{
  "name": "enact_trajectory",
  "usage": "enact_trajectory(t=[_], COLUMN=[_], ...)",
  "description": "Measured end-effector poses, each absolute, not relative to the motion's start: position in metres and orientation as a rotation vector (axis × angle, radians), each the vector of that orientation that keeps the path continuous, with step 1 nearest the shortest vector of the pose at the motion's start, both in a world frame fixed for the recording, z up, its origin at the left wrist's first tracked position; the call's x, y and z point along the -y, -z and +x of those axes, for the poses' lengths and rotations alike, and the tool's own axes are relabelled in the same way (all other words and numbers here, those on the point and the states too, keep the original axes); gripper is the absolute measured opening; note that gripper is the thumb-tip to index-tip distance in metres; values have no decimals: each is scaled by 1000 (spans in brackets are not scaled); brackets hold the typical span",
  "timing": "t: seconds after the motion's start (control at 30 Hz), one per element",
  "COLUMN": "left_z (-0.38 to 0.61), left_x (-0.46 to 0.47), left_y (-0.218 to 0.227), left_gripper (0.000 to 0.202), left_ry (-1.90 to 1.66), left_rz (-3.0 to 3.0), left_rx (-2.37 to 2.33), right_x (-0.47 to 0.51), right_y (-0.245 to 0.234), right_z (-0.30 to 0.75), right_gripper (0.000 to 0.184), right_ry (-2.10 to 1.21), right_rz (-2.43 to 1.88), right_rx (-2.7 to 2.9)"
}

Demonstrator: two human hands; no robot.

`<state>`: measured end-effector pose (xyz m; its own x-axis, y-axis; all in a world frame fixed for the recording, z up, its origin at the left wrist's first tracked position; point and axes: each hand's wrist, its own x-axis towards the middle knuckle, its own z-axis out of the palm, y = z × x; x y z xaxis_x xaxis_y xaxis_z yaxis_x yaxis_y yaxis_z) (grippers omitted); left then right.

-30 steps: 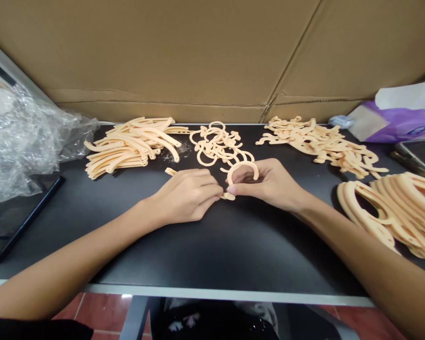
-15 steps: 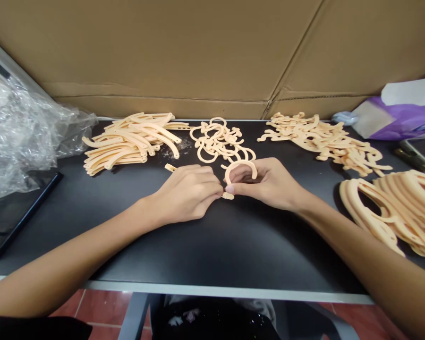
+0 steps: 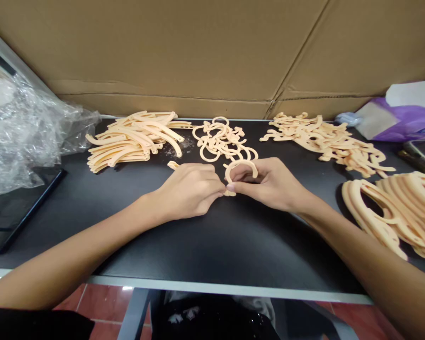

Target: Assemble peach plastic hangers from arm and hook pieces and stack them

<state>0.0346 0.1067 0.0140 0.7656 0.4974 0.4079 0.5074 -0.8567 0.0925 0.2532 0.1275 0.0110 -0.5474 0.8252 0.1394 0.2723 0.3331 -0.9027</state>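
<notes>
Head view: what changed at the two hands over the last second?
The left hand has edged slightly closer to the right hand, so less of the small tab below the curved piece shows. Nothing was visibly taken or let go: the right hand keeps its grip on the curved piece, the left on the cream strip. The loose piles stayed put.

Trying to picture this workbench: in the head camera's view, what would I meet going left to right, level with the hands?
Dark flat panel → left hand → curved hook → right hand → stack of looped pieces.
</notes>
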Motion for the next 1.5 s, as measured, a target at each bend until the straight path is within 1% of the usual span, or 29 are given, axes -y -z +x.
enact_trajectory(t=[0.07, 0.17, 0.4, 0.63, 0.8, 1.0, 1.13, 1.23, 1.37, 1.5], left_z=[34, 34, 34, 36, 37, 37, 36, 36, 38, 37], left_x=[-107, -107, -105, -102, -101, -103, -105, -105, -104, -107], left_y=[-13, -13, -11, -11, -11, -5, 0, 1, -1, 0], left_gripper=[25, 25, 25, 19, 19, 19, 13, 10, 19, 22], left_ry=[688, 706, 750, 785, 797, 848, 918, 951, 927, 845], left_rz=[-2957, -2982, -2969, -2910, -2887, -2859, -2829, -2787, -2763, -2803], left_rx=[872, 902, 964, 985, 975, 969, 1012, 1110, 1137, 1032], right_x=[-127, -127, -126, -125, -126, -128, -129, -130, -129, -127], right_y=[-10, -7, -9, -12, -11, -7, -7, -8, -8, -9], right_z=[253, 252, 253, 252, 252, 252, 251, 251, 250, 249], right_gripper=[9, 10, 16, 16, 14, 13, 12, 16, 22, 20], right_ry=[-1119, -1102, -1183, -1255, -1310, -1268, -1208, -1220, -1275, -1275], right_rz=[-953, -945, -928, -904, -914, -927, -930, -911, -864, -883], right_rx=[2036, 2042, 2006, 1983, 1940, 1922, 1850, 1787, 1757, 1781])
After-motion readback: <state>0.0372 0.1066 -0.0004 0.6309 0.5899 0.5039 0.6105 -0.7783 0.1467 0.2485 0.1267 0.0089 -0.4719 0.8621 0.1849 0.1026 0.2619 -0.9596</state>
